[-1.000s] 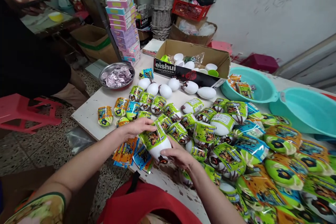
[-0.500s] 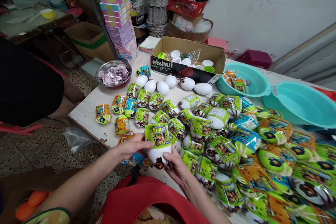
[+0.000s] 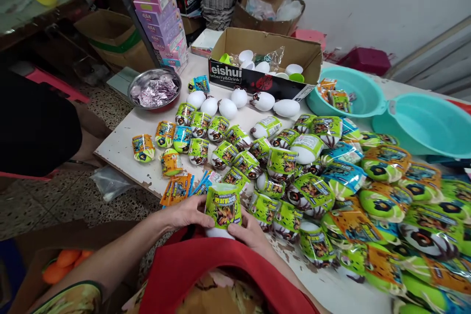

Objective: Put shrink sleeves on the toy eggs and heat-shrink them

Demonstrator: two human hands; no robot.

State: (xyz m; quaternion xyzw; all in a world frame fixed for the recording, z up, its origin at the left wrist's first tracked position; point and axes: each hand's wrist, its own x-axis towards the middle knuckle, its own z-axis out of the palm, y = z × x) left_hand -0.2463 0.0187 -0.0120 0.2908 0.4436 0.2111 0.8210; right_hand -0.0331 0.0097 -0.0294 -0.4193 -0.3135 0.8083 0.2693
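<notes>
A white toy egg with a green printed wrapper (image 3: 222, 206) is held upright close to my red apron (image 3: 228, 260). My left hand (image 3: 193, 213) grips its left side, fingers closed around the wrapper. On its right side, my right hand (image 3: 245, 229) presses the lower part with the thumb in front. The apron hides the bottom of the egg. Just beyond my left hand lie flat orange wrappers (image 3: 177, 189) and blue wrappers (image 3: 206, 182). Several wrapped eggs (image 3: 263, 210) crowd the table to the right of my hands. Several bare white eggs (image 3: 228, 108) stand farther back.
Behind the eggs is a cardboard box (image 3: 263, 81) holding white and green shell halves. A metal bowl (image 3: 155, 89) of small foil packets stands at the far left table corner. Two turquoise basins (image 3: 423, 122) are at the back right. A person's dark-clothed leg (image 3: 40, 122) is at left.
My hands and the egg have come lower and closer to my apron, which now covers the egg's base. The camera has tilted down, and the flat wrappers show more fully.
</notes>
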